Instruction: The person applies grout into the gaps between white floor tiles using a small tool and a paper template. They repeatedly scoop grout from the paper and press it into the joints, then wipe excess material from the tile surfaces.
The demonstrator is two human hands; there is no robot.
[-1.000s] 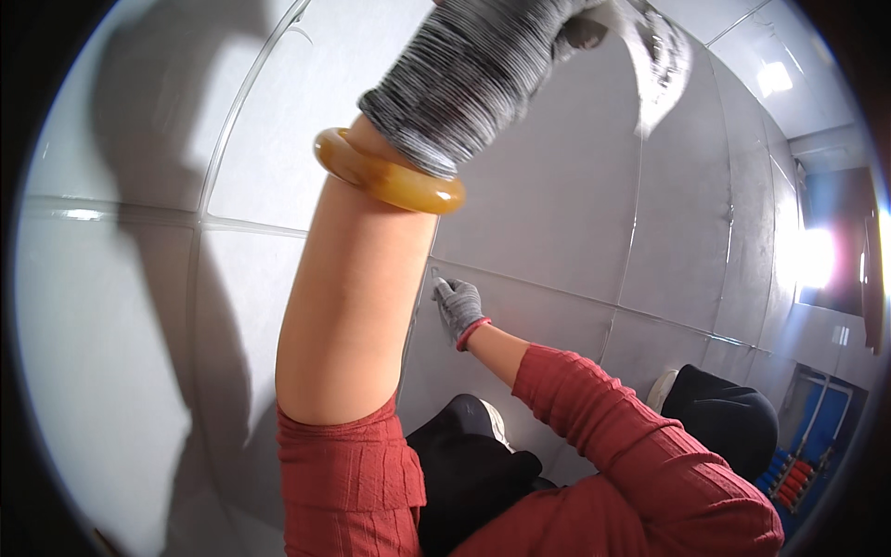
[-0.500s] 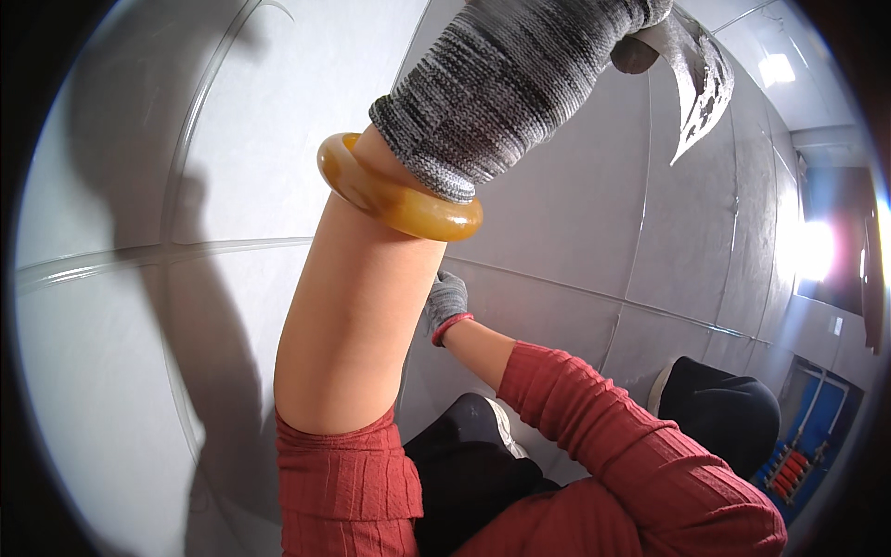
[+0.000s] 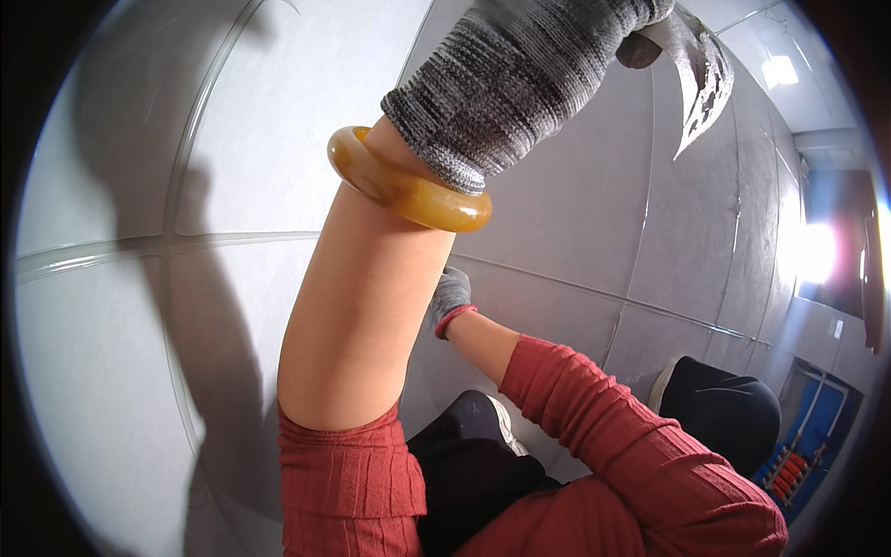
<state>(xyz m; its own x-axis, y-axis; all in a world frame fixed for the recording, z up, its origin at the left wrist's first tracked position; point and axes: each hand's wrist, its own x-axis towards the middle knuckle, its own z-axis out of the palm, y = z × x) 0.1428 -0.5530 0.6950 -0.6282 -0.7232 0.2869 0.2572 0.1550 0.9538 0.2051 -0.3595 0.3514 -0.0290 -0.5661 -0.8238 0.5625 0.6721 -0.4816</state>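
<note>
My left hand, in a grey knitted glove, reaches up to the top edge, where its fingers are partly cut off. It is closed on what looks like a trowel, with a dark round handle end and a thin, blotched metal blade that hangs on the right. An amber-brown bangle rings the left wrist. Lower down, my right hand wears a grey glove with a red cuff, close to the grey tiles. My left forearm covers part of it, so its fingers are hidden.
Large grey tiles with pale joints spread across the view; a shadow falls on those at left. My dark-clad knees and light-edged shoes are below. At right are a bright light and a blue recess with red-fitted pipes.
My left forearm, with the bangle, has shifted slightly right and up, the trowel still in hand. The right hand has moved up a little.
</note>
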